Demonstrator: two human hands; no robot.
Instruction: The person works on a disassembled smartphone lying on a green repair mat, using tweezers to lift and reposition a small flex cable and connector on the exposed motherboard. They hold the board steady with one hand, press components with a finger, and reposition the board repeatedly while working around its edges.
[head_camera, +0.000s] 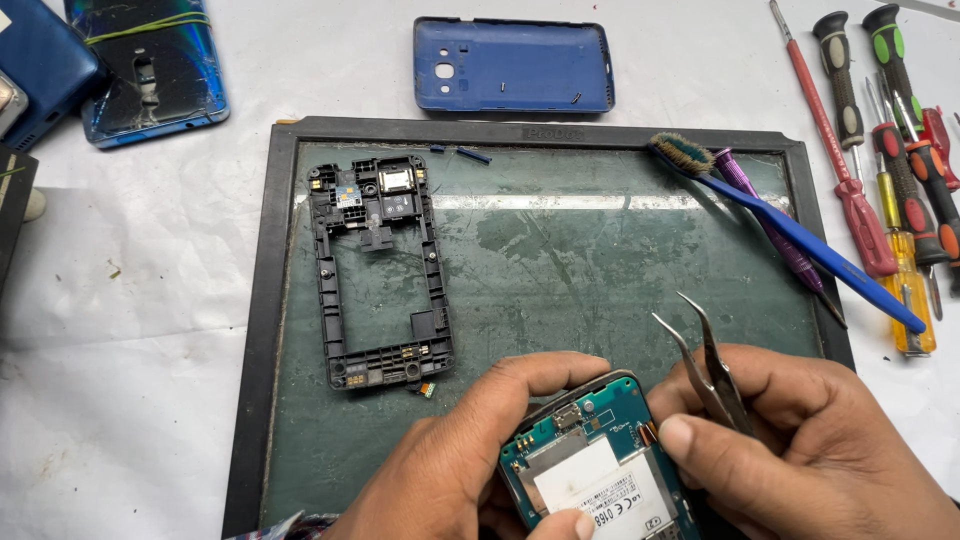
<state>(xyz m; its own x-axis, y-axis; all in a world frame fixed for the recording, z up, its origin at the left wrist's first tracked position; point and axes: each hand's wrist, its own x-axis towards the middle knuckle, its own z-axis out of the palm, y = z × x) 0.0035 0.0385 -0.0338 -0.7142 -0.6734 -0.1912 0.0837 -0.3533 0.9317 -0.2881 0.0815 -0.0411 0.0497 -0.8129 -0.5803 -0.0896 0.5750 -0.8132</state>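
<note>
My left hand (455, 455) grips an opened phone (600, 465) at the bottom of the view, its green circuit board and white label facing up. My right hand (800, 440) holds metal tweezers (705, 355), their back ends pointing up and away from me. The right thumb presses on the phone's right edge; the tweezer tips are hidden under my fingers. A black plastic phone midframe (375, 270) lies on the left of the dark glass work mat (560, 250). A blue phone back cover (512, 65) rests beyond the mat.
A blue-handled brush (790, 225) and a purple tool (775, 230) lie across the mat's right corner. Several screwdrivers (890, 150) line the right edge of the white table. Two more phones (150, 65) sit at the far left. Small blue parts (465, 153) lie near the mat's top.
</note>
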